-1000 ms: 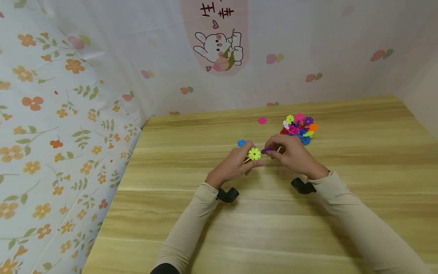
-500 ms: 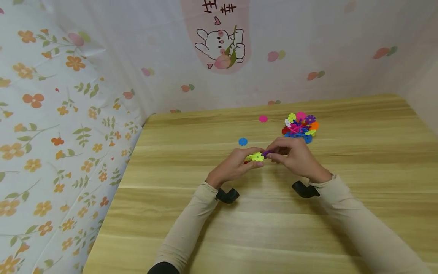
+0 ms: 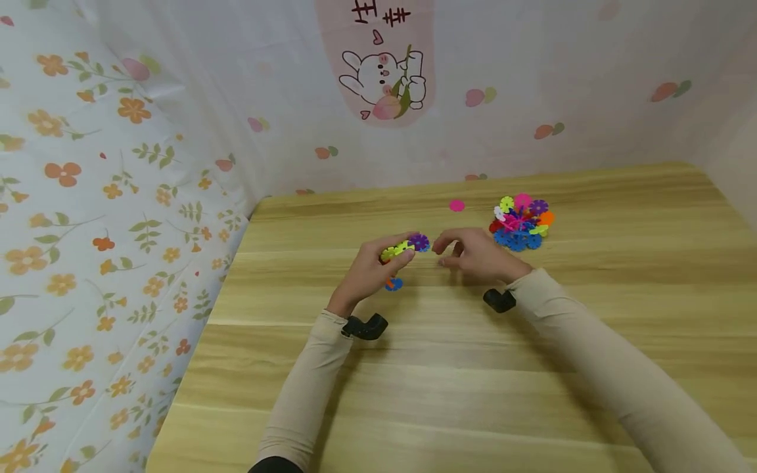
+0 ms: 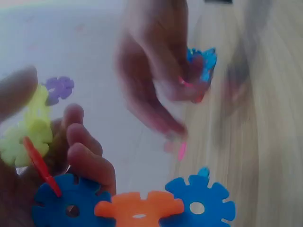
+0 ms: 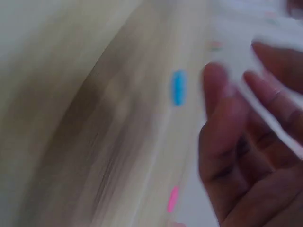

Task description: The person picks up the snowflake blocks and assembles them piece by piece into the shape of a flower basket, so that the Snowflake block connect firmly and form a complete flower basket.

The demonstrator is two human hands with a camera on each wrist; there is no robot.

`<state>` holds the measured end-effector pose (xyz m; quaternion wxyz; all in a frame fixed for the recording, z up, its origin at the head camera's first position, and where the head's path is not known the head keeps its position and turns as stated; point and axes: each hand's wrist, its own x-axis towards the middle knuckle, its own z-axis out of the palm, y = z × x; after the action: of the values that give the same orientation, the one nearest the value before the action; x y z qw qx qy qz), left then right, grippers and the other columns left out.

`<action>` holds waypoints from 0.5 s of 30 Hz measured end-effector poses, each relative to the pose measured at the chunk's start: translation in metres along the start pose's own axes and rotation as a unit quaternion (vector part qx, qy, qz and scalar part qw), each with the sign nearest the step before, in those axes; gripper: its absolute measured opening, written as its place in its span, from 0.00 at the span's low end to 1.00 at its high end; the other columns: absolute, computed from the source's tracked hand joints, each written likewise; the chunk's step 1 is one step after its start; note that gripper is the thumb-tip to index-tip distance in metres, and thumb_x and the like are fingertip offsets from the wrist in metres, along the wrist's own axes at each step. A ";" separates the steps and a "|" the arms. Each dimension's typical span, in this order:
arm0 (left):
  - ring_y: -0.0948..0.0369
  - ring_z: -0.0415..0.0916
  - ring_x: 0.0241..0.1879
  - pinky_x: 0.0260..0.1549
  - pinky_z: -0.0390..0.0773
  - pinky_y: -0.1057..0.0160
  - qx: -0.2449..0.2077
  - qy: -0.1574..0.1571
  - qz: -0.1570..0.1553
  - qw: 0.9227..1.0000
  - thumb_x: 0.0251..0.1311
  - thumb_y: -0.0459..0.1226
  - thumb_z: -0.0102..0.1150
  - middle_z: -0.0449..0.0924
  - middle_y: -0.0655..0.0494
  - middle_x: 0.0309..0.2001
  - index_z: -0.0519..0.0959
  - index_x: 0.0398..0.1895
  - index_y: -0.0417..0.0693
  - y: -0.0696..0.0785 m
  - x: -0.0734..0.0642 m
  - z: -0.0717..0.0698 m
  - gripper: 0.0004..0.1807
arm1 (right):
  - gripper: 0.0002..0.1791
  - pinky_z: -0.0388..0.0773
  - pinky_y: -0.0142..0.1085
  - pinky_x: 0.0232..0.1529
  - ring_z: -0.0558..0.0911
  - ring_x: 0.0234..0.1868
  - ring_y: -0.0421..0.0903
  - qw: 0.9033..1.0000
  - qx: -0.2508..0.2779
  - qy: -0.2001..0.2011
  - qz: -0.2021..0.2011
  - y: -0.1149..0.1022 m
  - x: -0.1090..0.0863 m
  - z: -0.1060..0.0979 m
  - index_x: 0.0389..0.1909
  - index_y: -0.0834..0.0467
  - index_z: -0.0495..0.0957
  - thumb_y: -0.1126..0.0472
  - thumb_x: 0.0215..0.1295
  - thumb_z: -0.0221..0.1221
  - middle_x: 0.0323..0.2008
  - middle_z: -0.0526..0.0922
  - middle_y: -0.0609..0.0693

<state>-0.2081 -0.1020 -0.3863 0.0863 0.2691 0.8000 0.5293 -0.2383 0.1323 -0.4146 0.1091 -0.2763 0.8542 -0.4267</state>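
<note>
In my left hand (image 3: 365, 270) I hold a chain of slotted plastic snowflake discs, the thumb and fingers pinching its yellow discs (image 3: 395, 251). A purple disc (image 3: 419, 242) sits on the end beyond my fingertips. In the left wrist view a red disc (image 4: 41, 165), seen edge-on, links the yellow part to a blue disc (image 4: 64, 201), then an orange disc (image 4: 138, 208) and another blue disc (image 4: 201, 201). My right hand (image 3: 481, 256), blurred in the wrist views, is just right of the purple disc, fingers loosely bent with nothing between them.
Right of centre on the wooden table (image 3: 449, 394) is a pile of coloured discs (image 3: 520, 222). A loose pink disc (image 3: 457, 205) lies farther back. One loose blue disc (image 5: 178, 87) lies near the hands, mostly behind the purple one in the head view. A patterned cloth (image 3: 266, 66) hangs behind.
My right hand has let go of the purple disc, which now stays on the yellow end of the chain. The left hand has moved left with the chain, and the hands are apart.
</note>
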 end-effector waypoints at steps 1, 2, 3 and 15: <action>0.58 0.62 0.14 0.15 0.65 0.66 -0.006 0.000 -0.001 1.000 0.67 0.39 0.51 0.73 0.51 0.26 0.72 0.61 0.51 0.001 -0.001 -0.003 0.20 | 0.15 0.76 0.44 0.42 0.80 0.37 0.52 0.998 -0.056 -0.010 -0.003 0.003 0.008 0.003 0.50 0.64 0.76 0.67 0.62 0.58 0.48 0.78 0.60; 0.58 0.61 0.14 0.14 0.65 0.66 -0.010 -0.001 0.000 1.000 0.67 0.40 0.51 0.71 0.51 0.24 0.72 0.61 0.51 0.001 -0.002 -0.004 0.20 | 0.15 0.75 0.45 0.45 0.80 0.40 0.54 0.994 -0.106 -0.018 -0.003 0.003 0.015 0.006 0.51 0.65 0.76 0.67 0.63 0.56 0.50 0.77 0.60; 0.57 0.61 0.14 0.14 0.65 0.65 -0.014 -0.004 0.001 1.000 0.66 0.40 0.52 0.70 0.50 0.23 0.73 0.61 0.52 0.001 -0.002 -0.004 0.20 | 0.16 0.74 0.47 0.46 0.80 0.42 0.54 0.989 -0.149 -0.026 -0.002 0.004 0.020 0.009 0.52 0.66 0.75 0.67 0.65 0.54 0.51 0.77 0.61; 0.51 0.67 0.16 0.12 0.68 0.61 -0.068 -0.038 0.011 0.997 0.66 0.42 0.52 0.75 0.48 0.22 0.77 0.44 0.50 -0.015 0.007 0.008 0.10 | 0.08 0.78 0.38 0.31 0.79 0.28 0.45 0.966 -0.252 -0.024 -0.062 0.012 0.011 0.019 0.23 0.59 0.82 0.76 0.48 0.63 0.26 0.80 0.48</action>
<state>-0.2155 -0.0969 -0.4020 0.1293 0.2913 0.7552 0.5728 -0.2438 0.1194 -0.4355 0.0295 -0.3577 0.9123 -0.1973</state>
